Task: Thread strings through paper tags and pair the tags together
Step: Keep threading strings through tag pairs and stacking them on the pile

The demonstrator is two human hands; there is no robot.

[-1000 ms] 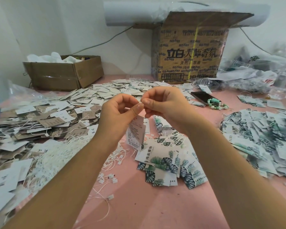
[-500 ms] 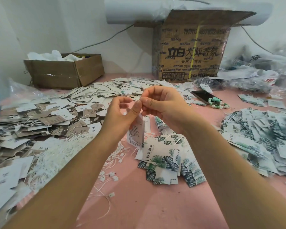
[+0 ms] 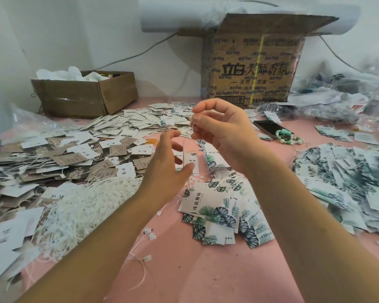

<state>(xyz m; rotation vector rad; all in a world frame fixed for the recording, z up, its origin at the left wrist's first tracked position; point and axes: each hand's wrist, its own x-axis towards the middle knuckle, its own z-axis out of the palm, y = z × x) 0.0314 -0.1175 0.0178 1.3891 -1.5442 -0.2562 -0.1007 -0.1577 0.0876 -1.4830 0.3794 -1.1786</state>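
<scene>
Your right hand (image 3: 225,136) pinches a thin string (image 3: 191,129) between thumb and forefinger, and a white paper tag (image 3: 193,157) hangs at its 6 o'clock. Your left hand (image 3: 166,169), at the right's 7 o'clock, has its fingers loosely spread and holds nothing. Leaf-print tags (image 3: 217,213) lie on the pink table (image 3: 184,272) at the hanging tag's 6 o'clock.

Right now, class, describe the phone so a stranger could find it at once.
Find the tall printed cardboard box at the back of the pink table. In front of it, towards the right, lies a dark smartphone, flat. It is the only black slab among the pale paper tags, with a green-and-white bead bracelet at its right end.
</scene>
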